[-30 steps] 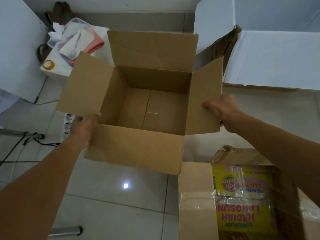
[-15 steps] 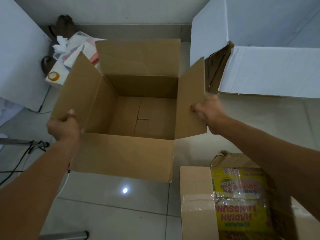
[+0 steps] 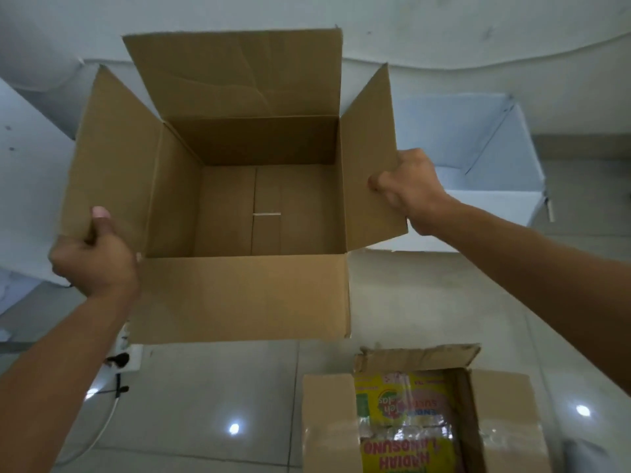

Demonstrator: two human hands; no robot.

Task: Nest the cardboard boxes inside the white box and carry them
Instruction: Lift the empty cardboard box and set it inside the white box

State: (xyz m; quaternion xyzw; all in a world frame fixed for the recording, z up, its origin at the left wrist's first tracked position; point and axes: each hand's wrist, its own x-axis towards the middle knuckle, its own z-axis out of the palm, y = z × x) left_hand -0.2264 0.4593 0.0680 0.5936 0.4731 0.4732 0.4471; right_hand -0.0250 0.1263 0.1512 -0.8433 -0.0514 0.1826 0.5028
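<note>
An empty brown cardboard box with all four flaps open is held up in the air in front of me. My left hand grips its left flap near the front corner. My right hand pinches the edge of its right flap. The open white box stands on the floor behind and to the right of it, partly hidden by the brown box and my right arm. A second cardboard box sits on the floor at the lower right, holding colourful printed packets.
A white panel stands at the left. A power strip with a plug and white cable lies on the tiled floor under the held box. A wall runs across the back.
The brown box has risen and come closer to me. My left hand moved from under the flap to gripping its edge. The clutter at the back left is out of sight.
</note>
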